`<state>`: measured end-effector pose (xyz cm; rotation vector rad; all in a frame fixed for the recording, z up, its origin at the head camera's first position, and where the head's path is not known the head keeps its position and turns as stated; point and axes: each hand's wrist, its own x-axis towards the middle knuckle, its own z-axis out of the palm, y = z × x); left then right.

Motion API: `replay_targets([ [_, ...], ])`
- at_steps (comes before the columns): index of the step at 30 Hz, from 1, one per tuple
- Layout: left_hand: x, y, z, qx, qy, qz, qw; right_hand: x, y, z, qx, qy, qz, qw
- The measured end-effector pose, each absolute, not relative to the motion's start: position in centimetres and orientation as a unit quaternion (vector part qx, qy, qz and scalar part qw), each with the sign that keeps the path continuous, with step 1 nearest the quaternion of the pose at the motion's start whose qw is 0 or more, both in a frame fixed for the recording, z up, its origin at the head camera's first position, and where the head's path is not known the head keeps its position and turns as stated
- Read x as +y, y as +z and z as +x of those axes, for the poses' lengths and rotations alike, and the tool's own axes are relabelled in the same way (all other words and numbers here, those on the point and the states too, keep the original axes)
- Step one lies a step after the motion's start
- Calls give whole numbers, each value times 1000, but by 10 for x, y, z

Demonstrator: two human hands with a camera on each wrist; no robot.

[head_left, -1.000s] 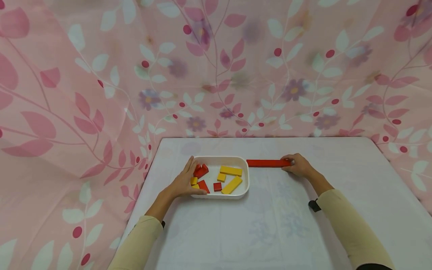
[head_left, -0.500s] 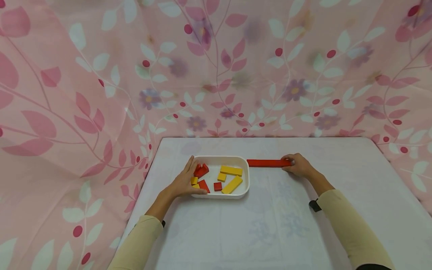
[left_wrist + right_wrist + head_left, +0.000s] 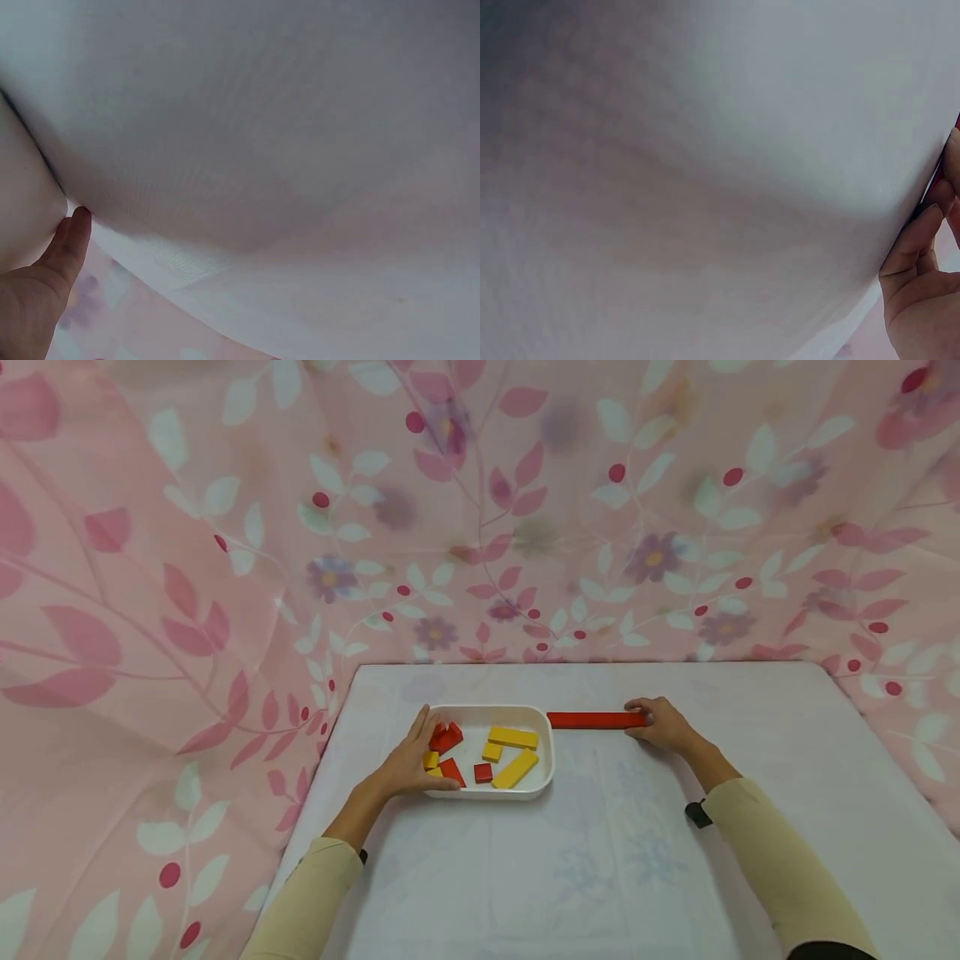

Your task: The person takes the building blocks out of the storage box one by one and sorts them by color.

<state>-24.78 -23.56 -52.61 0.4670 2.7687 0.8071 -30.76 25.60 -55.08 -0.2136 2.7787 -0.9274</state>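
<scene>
A pink curtain (image 3: 225,527) printed with leaves and flowers hangs behind and to the sides of a white tabletop (image 3: 600,860). On the tabletop, toward 11 o'clock from its middle, sits a white tray (image 3: 544,777) with rounded corners. Just beside the tray's far right corner, running off toward 3 o'clock, lies a long red block (image 3: 592,720) flat on the cloth; whether its near end touches the tray rim cannot be told.

The right hand (image 3: 660,727) is at the block's 3 o'clock end, its grip curled round that end with fingers over the top. The right wrist view shows only curled fingers (image 3: 915,247) against blurred white cloth. The left hand (image 3: 408,764) lies against the tray's 9 o'clock wall, fingers straight along the rim and thumb along the near edge, a released grip that presses rather than clasps. The left wrist view gives a thumb (image 3: 71,240) touching white surface.

Inside the tray, two long yellow blocks (image 3: 514,768) lie at the 3 o'clock side, small red pieces (image 3: 446,739) at 10 o'clock, and one red cube (image 3: 483,772) near the middle.
</scene>
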Motion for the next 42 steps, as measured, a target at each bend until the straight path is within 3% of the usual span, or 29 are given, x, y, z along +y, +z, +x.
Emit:
replay_targets([
  [14, -233, -528, -252, 937, 287, 167, 109, 262, -539, -301, 942, -315, -39, 113],
  [19, -234, -527, -252, 941, 280, 161, 102, 254, -524, -296, 946, -317, -56, 50],
  [22, -236, -525, -250, 942, 277, 159, 104, 238, -514, -295, 940, -332, -73, 14],
  [31, -234, -527, -246, 938, 288, 162, 104, 165, -498, -286, 904, -385, -184, -15],
  [42, -235, -529, -248, 941, 276, 168, 96, 88, -497, -281, 856, -428, -288, -12],
])
